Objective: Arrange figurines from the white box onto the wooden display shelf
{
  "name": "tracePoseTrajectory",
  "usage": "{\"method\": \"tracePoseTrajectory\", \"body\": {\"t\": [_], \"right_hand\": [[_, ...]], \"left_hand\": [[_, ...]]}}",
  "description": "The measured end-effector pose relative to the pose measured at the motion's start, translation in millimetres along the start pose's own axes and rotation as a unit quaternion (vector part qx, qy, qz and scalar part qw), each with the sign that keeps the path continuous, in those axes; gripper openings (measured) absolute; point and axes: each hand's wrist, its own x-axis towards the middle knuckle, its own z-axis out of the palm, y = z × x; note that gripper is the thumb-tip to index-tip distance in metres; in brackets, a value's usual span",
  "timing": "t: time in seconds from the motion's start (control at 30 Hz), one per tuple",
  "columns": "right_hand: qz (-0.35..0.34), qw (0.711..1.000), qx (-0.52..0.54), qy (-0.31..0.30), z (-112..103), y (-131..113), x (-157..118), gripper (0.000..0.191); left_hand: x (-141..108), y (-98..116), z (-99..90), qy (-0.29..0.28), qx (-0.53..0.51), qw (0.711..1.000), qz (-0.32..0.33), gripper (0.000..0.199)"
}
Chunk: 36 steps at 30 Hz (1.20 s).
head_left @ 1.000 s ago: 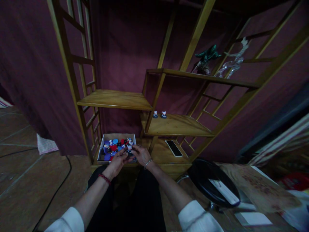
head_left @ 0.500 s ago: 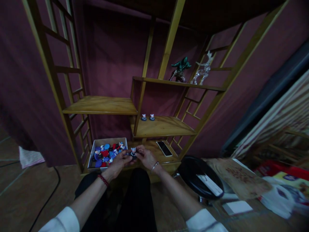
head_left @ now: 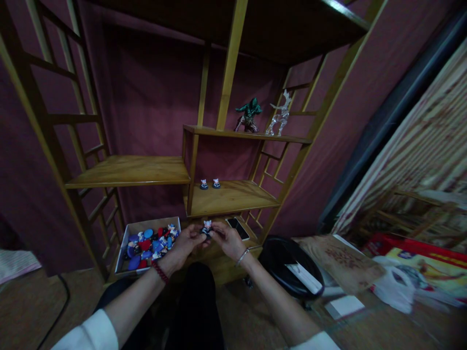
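Note:
A small figurine (head_left: 207,227) with a pale, eared head and a dark round base is held upright between both hands. My left hand (head_left: 188,241) grips its base from the left, with the red beaded bracelet at the wrist. From the right, the fingers of my right hand (head_left: 226,239) close on the same base. Left of my hands is an open cardboard box (head_left: 124,249) full of small blue, red and white pieces. Two similar figurines, a left one (head_left: 204,184) and a right one (head_left: 216,183), stand side by side on the middle right shelf (head_left: 237,197).
A phone (head_left: 238,228) lies on the lowest shelf, right of my hands. Higher up stand a green figure (head_left: 248,115) and a clear deer figure (head_left: 280,116). A black stool (head_left: 288,265) and a white box (head_left: 344,306) are at the lower right.
The view has shifted, so the shelves appear further left. Both hands have brought the held figurine away from the box, and it now sits higher between the fingers.

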Motion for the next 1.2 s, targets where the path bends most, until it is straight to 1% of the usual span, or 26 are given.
{"method": "tracePoseTrajectory", "body": {"t": [0.07,0.2,0.3,0.47,0.67,0.87,0.93,1.03,1.1,1.2], "right_hand": [[0.011,1.0,0.013,-0.007,-8,-3,0,0.024],[0.031,0.996,0.08,-0.037,-23,-12,2,0.034],[0.03,0.995,0.087,-0.037,-32,-13,4,0.039],[0.032,0.997,0.074,-0.011,-42,-8,6,0.039],[0.034,0.998,0.056,0.005,-53,-4,12,0.035],[0.046,0.998,0.035,0.015,-65,6,22,0.033],[0.052,0.998,0.021,0.019,-70,8,25,0.033],[0.057,0.998,0.003,0.032,-77,12,32,0.033],[0.055,0.997,-0.009,0.045,-82,17,37,0.033],[0.048,0.997,-0.019,0.062,-90,27,46,0.034]], "left_hand": [[4,3,5.4,-0.004,-0.003,1.0,0.008,0.035],[11,11,17.2,-0.017,-0.016,1.0,0.016,0.033],[16,17,27.1,-0.031,-0.02,0.999,0.02,0.033],[27,19,40.1,-0.029,-0.031,0.999,0.012,0.029],[41,19,49.4,-0.045,-0.046,0.998,0.008,0.026],[55,27,58.6,-0.048,-0.059,0.997,-0.003,0.019],[60,30,62.4,-0.047,-0.041,0.998,-0.01,0.02],[71,34,68.5,-0.016,0.015,1.0,-0.014,0.021],[79,36,71.6,-0.001,0.053,0.999,0.0,0.024],[92,37,73.4,-0.011,0.124,0.991,0.045,0.025]]}}
